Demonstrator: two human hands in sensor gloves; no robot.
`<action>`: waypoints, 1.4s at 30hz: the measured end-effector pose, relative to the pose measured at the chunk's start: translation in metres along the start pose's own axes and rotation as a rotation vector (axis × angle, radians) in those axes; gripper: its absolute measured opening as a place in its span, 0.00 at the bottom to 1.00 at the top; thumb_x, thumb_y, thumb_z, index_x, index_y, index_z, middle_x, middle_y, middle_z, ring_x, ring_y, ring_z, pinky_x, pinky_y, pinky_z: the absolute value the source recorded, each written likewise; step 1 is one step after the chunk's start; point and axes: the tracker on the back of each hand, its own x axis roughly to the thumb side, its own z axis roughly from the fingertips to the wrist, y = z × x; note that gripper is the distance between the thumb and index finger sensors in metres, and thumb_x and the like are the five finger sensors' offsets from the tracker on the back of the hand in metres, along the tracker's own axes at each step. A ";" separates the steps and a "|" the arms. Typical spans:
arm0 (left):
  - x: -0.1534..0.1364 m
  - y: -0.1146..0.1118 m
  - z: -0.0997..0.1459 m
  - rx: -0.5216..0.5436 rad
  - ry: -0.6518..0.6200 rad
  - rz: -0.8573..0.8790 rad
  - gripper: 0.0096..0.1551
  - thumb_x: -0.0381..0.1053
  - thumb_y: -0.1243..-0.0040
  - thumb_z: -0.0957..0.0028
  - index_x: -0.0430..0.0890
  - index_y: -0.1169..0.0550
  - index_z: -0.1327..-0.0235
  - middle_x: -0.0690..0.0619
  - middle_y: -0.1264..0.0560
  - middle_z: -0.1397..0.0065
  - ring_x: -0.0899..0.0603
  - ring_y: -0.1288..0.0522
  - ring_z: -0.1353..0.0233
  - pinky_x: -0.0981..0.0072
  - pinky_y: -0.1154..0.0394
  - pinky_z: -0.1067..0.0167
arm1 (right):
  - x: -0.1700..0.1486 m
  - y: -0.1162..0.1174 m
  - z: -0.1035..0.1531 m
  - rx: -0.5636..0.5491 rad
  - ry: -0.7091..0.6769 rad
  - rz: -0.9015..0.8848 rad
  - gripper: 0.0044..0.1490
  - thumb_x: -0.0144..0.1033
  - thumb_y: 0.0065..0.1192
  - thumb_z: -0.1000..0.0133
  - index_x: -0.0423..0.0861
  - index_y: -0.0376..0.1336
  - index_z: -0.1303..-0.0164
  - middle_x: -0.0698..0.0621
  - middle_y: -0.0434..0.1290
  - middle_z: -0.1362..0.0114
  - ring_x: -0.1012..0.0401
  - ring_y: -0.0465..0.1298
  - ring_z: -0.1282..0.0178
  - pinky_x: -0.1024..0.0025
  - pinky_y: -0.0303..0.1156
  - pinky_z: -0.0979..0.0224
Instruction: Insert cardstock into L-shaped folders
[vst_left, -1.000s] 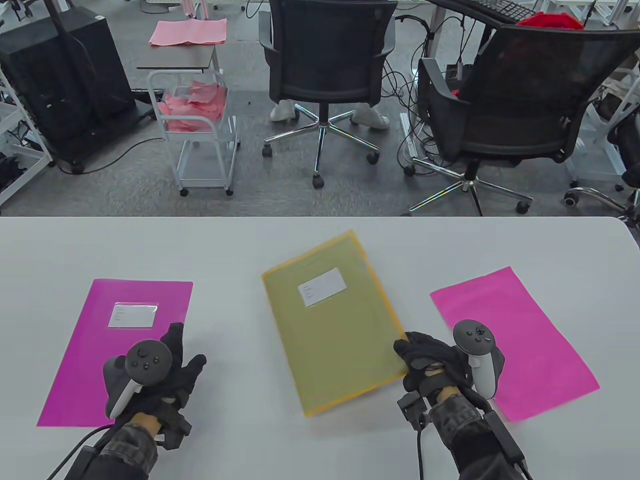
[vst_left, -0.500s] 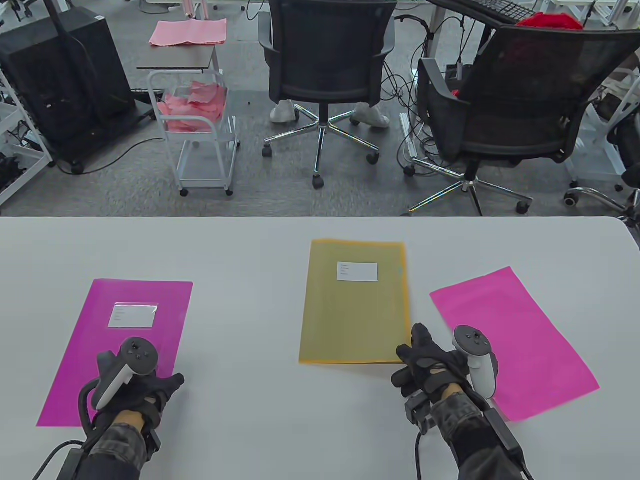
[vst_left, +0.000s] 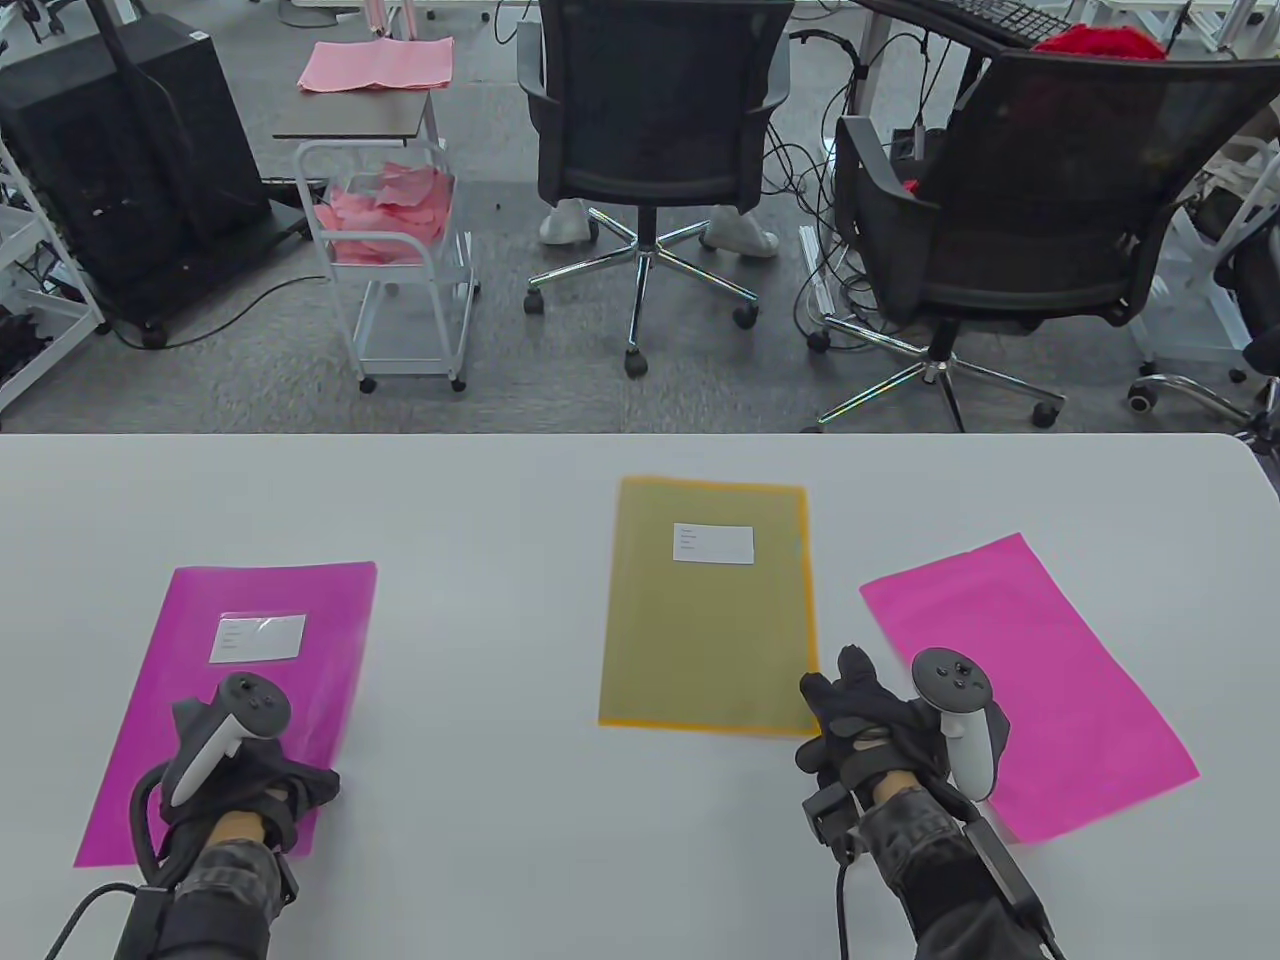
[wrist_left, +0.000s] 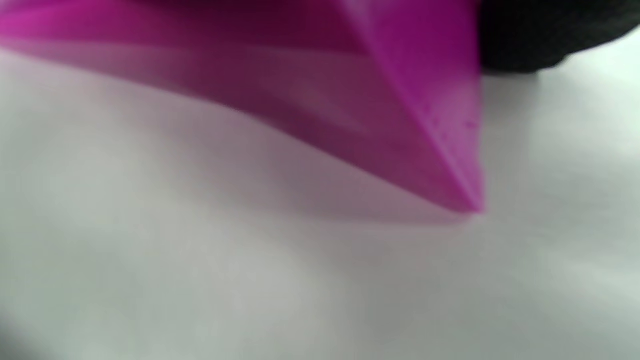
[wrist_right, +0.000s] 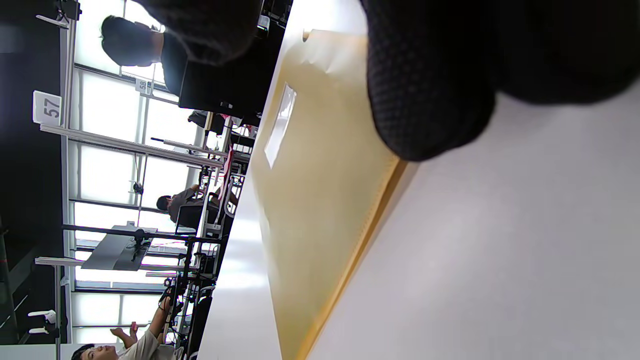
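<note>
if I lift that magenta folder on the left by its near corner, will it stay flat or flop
Probably flop: in the left wrist view the magenta folder already bows up from the table where the left hand holds it. It looks thin and light, so likely slippery on that smooth top.

Over by the windows a small white placard (wrist_right: 46, 107) hangs on the frame rail and reads 57; a second, smaller one (wrist_right: 142, 85) further along reads 58. The white labels on the magenta folder (vst_left: 258, 638) and the yellow folder (vst_left: 713, 543) carry printed lines, too small to make out.
</note>
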 end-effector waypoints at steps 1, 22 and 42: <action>0.002 0.001 0.001 0.046 -0.016 -0.058 0.58 0.68 0.37 0.51 0.40 0.50 0.23 0.26 0.47 0.24 0.13 0.39 0.28 0.22 0.36 0.37 | 0.002 0.001 0.001 0.002 -0.016 0.003 0.51 0.50 0.56 0.50 0.40 0.35 0.32 0.26 0.49 0.30 0.51 0.80 0.65 0.58 0.80 0.64; 0.148 -0.015 0.129 0.511 -1.142 -0.483 0.60 0.70 0.35 0.57 0.55 0.54 0.22 0.45 0.49 0.15 0.29 0.41 0.16 0.28 0.37 0.30 | 0.018 0.070 0.021 0.470 -0.142 -0.545 0.40 0.47 0.52 0.43 0.37 0.43 0.33 0.39 0.75 0.46 0.60 0.83 0.72 0.71 0.84 0.72; 0.161 -0.048 0.109 0.039 -1.067 -0.321 0.64 0.83 0.37 0.71 0.47 0.36 0.26 0.39 0.35 0.24 0.29 0.29 0.29 0.37 0.24 0.39 | -0.004 0.082 0.012 0.464 0.064 -0.244 0.34 0.43 0.54 0.46 0.38 0.50 0.36 0.38 0.77 0.50 0.60 0.84 0.76 0.71 0.84 0.76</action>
